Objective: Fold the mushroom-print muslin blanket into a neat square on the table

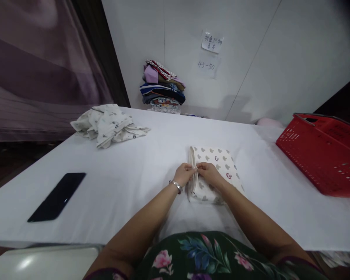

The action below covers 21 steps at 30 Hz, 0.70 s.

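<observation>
A cream cloth (224,165) printed with grey and a few red mushroom-like shapes lies folded into a thick rectangle in front of me. At its left edge, where the layers show, my left hand (184,174) pinches the fabric. My right hand (209,173) pinches the same edge from the other side, its wrist over the folded cloth. The fingertips of both hands meet there. Which layers each hand holds is too small to tell.
A crumpled white patterned cloth (109,125) lies at the table's far left. Nearer is a dark flat phone-like slab (57,197). A red plastic basket (323,155) stands on the right. Folded clothes (163,87) are stacked by the wall, under handwritten paper notes (212,42).
</observation>
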### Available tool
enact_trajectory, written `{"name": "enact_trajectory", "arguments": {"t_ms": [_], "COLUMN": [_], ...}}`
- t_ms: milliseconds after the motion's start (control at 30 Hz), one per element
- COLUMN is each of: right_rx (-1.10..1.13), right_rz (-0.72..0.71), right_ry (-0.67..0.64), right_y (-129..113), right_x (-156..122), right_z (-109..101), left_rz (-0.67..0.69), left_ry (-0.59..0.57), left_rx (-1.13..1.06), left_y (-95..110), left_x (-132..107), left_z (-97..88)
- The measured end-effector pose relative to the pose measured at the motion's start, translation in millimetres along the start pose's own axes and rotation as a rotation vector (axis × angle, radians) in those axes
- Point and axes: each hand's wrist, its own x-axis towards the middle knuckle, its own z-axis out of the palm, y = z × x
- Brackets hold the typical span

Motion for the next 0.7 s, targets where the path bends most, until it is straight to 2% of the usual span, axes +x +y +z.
{"name": "enact_trajectory", "arguments": {"t_ms": [167, 367, 533, 700], "right_rx": [-0.065, -0.355, -0.343, -0.319], "right_rz": [0.023, 0.043, 0.026, 0.054], "right_ry": [0.048, 0.096, 0.072, 0.063], "right_y": [-9, -28, -32, -31], "right_x": [-3, -8, -6, -9], "right_z": [-5, -6, 2, -1], "left_rz": [-0.042, -0.088, -0.092, -0.066], "left_ry": [0.005, -0.01, -0.008, 0.023], "left_rx": [0.008, -0.002, -0.01, 0.009], "left_y": [2, 5, 6, 2], "left_x": [3, 2, 0, 3], "left_z": [0.1, -2.5, -1.3, -0.1]}}
